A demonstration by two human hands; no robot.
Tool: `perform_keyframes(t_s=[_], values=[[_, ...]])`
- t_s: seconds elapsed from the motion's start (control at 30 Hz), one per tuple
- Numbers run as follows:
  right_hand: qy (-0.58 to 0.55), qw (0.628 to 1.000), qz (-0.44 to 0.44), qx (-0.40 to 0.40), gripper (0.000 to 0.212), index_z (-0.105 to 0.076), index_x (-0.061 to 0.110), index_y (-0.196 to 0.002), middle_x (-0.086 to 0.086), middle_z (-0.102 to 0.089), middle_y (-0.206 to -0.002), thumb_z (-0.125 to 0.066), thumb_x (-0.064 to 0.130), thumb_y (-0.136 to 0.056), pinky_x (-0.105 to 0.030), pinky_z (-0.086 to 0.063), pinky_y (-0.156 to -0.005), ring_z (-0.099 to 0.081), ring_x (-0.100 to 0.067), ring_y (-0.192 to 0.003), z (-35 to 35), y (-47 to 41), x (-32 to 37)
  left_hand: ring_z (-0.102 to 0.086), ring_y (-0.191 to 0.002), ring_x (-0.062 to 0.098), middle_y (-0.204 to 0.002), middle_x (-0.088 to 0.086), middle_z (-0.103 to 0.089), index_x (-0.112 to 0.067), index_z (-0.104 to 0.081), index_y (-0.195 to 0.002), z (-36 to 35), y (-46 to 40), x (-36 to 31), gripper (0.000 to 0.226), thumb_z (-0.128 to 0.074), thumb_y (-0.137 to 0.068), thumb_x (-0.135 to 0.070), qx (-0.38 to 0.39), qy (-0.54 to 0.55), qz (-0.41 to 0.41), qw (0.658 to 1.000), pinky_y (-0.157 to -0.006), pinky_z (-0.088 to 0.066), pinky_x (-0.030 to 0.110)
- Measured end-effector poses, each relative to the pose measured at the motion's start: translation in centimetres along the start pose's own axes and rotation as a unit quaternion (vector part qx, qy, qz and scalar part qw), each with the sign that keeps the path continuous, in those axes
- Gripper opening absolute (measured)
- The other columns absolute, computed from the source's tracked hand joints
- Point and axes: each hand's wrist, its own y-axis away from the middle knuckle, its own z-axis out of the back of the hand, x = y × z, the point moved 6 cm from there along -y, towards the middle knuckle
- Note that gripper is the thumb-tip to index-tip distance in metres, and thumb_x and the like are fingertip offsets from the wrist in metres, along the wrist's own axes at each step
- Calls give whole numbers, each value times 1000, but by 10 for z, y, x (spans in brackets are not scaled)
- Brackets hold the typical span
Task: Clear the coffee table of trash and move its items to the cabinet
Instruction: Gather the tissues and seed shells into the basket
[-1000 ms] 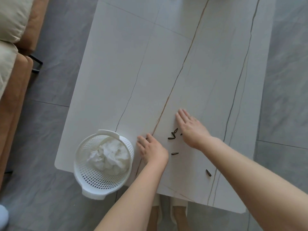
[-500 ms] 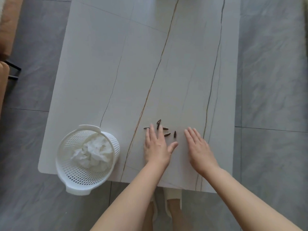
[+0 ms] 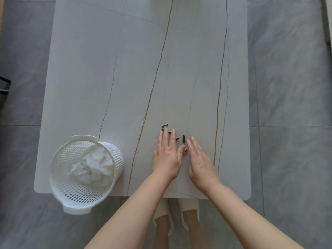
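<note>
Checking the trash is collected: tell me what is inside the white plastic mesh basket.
Inside the white plastic mesh basket lies crumpled white tissue paper, bunched toward the side nearest the table. Whatever sits beneath the paper is covered, so I cannot tell whether anything else is there.

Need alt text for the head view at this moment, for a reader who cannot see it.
Two open hands, left and right, lie flat on a white table, close together around a few dark seed shells. A white mesh basket holding crumpled tissue sits at the near left corner, overhanging the edge above a grey tiled floor.
</note>
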Motion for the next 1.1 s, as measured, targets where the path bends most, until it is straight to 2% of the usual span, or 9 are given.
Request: perform_keyframes(t_s=[0.07,0.2,0.33,0.47,0.57,0.63,0.7,0.93,1.1], values=[[16,1000,0,-4,68,-1,16,-150,0,6,-160,-36,7,-92,-29,0,-119,7,-12,-147,10,-17,0,17,-146,19,-159,2,16,-20,2,-150,11,-15,7,65,-26,-98,-47,-19,-55,1,998,-118,4,36],[103,994,24,26,68,-3,18,-150,3,4,-160,-36,44,-97,-32,3,-119,9,-12,-147,10,-45,3,20,-145,22,-158,4,18,-16,8,-150,12,-32,20,68,-23,-98,-49,29,-159,2,987,-118,8,37],[160,985,54,47,69,-6,19,-150,2,2,-160,-27,55,-94,-34,5,-119,9,-12,-147,-6,-28,-1,19,-145,20,-159,2,17,-17,7,-150,-3,-9,23,64,-22,-100,-44,40,-166,-35,985,-118,9,34],[119,991,46,39,69,-6,21,-150,7,2,-159,-26,56,-94,-27,6,-116,14,-4,-142,-16,8,-10,18,-145,17,-159,1,15,-18,4,-150,-17,25,27,63,-23,-100,-45,58,-132,-42,989,-117,9,31],[13,998,-62,-29,70,-5,22,-150,12,7,-155,-33,53,-94,-25,4,-116,14,-2,-140,-11,34,-28,19,-145,14,-158,-2,17,-20,5,-150,-18,40,35,63,-24,-100,-44,47,-81,-10,995,-118,4,32],[-46,986,-147,-62,70,-2,18,-150,5,5,-159,-35,47,-95,-26,2,-117,11,-5,-144,-15,50,-38,20,-145,12,-158,-3,18,-20,7,-150,-21,46,40,63,-24,-100,-42,49,-51,16,997,-119,-4,34],[-65,979,-181,-61,68,0,13,-149,-2,5,-160,-34,40,-98,-27,3,-119,12,-8,-145,-27,58,-36,19,-145,12,-158,-4,18,-19,5,-150,-28,50,37,61,-24,-101,-39,53,-34,19,998,-118,-10,35],[-149,987,-44,-34,56,-5,15,-149,1,0,-160,-31,14,-100,-17,1,-115,5,3,-140,-37,29,16,13,-146,10,-159,-2,14,-18,2,-150,-32,50,24,57,-27,-102,-24,51,33,-34,998,-119,-5,29],[-41,999,9,-30,55,-11,18,-150,3,-8,-160,-33,24,-100,-27,0,-117,2,-7,-146,-3,-25,20,16,-146,14,-159,-1,14,-20,7,-150,5,8,33,60,-28,-101,-32,20,-69,-35,997,-119,5,34]])
